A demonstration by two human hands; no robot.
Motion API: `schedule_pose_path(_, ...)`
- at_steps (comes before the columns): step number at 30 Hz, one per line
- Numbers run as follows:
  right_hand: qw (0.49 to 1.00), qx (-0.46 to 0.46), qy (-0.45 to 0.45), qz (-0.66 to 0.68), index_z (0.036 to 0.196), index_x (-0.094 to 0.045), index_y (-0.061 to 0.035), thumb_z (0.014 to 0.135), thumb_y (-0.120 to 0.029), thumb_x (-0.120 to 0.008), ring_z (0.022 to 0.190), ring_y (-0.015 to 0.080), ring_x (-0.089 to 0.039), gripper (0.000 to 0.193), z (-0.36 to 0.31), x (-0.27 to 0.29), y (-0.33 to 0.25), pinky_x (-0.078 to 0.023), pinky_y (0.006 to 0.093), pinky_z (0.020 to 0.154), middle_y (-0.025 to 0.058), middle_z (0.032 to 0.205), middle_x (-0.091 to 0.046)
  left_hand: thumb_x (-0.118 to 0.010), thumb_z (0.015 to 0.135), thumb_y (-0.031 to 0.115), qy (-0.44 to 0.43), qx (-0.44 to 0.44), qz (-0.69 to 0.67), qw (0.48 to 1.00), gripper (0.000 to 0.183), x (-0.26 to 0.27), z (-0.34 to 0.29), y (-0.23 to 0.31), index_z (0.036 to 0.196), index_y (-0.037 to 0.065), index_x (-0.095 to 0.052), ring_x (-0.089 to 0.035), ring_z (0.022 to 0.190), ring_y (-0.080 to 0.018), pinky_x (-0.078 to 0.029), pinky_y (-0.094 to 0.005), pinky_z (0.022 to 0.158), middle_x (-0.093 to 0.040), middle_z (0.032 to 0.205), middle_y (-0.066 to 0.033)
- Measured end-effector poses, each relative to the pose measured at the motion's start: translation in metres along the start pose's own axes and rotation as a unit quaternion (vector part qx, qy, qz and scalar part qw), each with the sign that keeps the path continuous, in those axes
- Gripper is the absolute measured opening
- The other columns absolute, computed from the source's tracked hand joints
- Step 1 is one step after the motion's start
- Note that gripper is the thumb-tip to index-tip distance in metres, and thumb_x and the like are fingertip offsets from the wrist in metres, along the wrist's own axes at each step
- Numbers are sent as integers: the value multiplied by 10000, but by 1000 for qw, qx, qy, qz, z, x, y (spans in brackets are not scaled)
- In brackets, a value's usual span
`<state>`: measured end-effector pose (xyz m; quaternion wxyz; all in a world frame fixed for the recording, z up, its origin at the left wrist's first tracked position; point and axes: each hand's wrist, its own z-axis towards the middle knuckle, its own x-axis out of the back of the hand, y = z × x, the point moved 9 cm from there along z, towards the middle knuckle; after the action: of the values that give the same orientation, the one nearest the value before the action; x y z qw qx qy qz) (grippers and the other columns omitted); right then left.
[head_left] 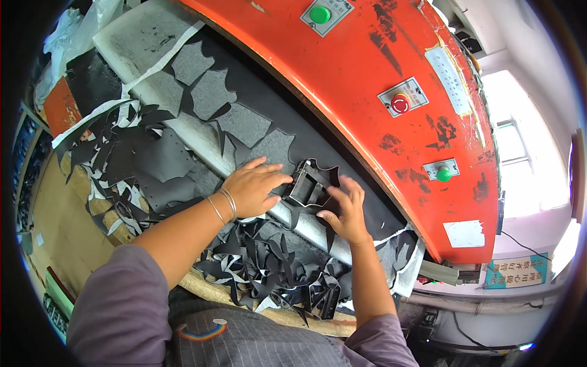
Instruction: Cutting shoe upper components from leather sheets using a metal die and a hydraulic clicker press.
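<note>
Head view: left hand (254,186) spread, right hand (350,213) curved with thumb apart, we best steady the black frame (316,194) flat, touching only its outer sides.

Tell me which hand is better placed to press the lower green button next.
Right, I'd judge. The right hand is beside the die, nearer the lower green button; the left hand is on the die's other side, farther away.

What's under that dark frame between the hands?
Black sheet shows beside the dark frame. What lies right beneath its edges is covered, so I can't tell.
</note>
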<state>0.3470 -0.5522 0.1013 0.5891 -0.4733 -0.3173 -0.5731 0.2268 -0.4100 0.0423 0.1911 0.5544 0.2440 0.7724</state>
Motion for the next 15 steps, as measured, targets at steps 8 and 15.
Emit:
schedule_pose_path(8, 965, -255, 4, 55, 1172, -550, -47, 561, -420, -866, 1260, 418, -427, 782, -26, -39, 34, -323, 466, 1044, 268, 1316, -498, -603, 860, 374, 53, -20, 17, 998, 360, -5, 5, -6, 1099, 116, -683, -450, 1284, -172, -251, -406, 1125, -615, 1250, -11)
schedule_pose_path(15, 968, -239, 72, -1, 1108, -588, -50, 548, -403, -872, 1200, 391, -492, 721, -34, -43, 17, -367, 457, 1010, 236, 1297, -533, -644, 832, 291, 110, -65, 42, 991, 267, -4, 0, -11, 986, 87, -721, -521, 1218, -189, -306, -424, 1096, -664, 1155, -33)
